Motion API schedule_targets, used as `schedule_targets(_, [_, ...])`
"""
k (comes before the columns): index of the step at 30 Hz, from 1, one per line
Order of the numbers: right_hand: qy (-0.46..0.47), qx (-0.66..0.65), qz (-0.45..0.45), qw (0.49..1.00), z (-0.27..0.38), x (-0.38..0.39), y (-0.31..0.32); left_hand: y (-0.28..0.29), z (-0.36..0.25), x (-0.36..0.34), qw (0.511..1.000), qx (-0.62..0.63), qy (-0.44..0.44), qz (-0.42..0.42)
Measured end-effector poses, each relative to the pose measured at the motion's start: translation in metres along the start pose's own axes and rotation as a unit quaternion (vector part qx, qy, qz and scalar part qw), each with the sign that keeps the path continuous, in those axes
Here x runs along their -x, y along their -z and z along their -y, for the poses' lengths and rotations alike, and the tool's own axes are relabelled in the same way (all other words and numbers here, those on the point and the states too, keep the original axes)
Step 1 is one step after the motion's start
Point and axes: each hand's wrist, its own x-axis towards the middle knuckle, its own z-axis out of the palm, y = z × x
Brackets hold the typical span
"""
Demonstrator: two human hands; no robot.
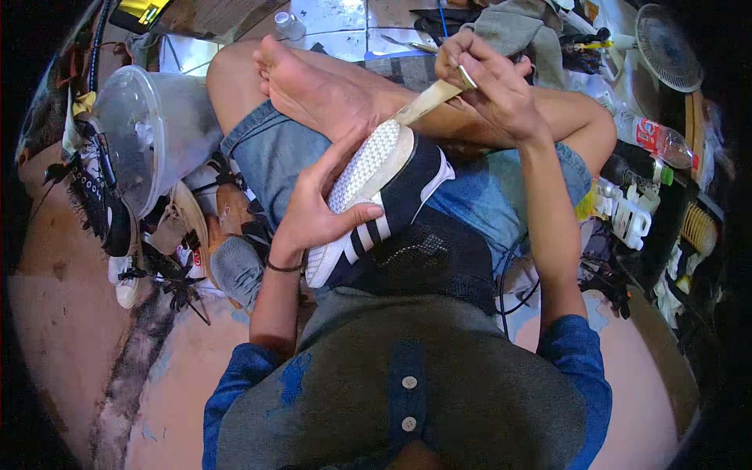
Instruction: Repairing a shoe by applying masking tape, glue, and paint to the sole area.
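1. Striped shoe point(368, 188), black and white, one: the landmark; tilted over the person's lap, white sole facing up and to the left.
2. Left hand point(325, 196), one: closed around the striped shoe, thumb across its side, fingers along the sole.
3. Right hand point(493, 94), one: above and right of the striped shoe, fingers pinched on a pale strip.
4. Pale strip point(429, 102), one: runs from the right hand down to the striped shoe's far end; whether joined there, cannot tell.
5. Clear tub point(184, 117), one: left of the striped shoe; contents blurred, small pale bits show through.
6. Small clear jar point(290, 26), one: beyond the striped shoe; contents cannot be told.
7. Bottle with red label point(658, 141), one: clear, lying right of the striped shoe.
8. White jug point(630, 223), one: right of the striped shoe; contents hidden.
9. Black sneaker point(98, 188), one: far left of the striped shoe.
10. Round fan point(668, 47), one: far right, beyond the striped shoe.
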Motion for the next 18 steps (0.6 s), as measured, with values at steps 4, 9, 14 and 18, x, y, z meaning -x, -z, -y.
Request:
schedule_targets(4, [0.069,0.067,0.015,0.995,0.015,0.005,-0.024,0.001,0.000,-0.001,1.000,-0.005,-0.003,-0.005])
schedule_targets(9, [0.094,0.219,0.088,0.967,0.026,0.002,-0.070,0.002,0.006,0.002,0.999,0.010,0.012,-0.040])
schedule_targets(14, [0.190,0.383,0.089,0.900,0.008,0.001,-0.088,0.002,0.014,0.002,0.999,0.003,0.020,-0.046])
schedule_targets(18, [0.190,0.449,0.078,0.870,0.003,0.003,-0.095,0.005,0.017,0.002,0.999,-0.022,-0.025,-0.030])
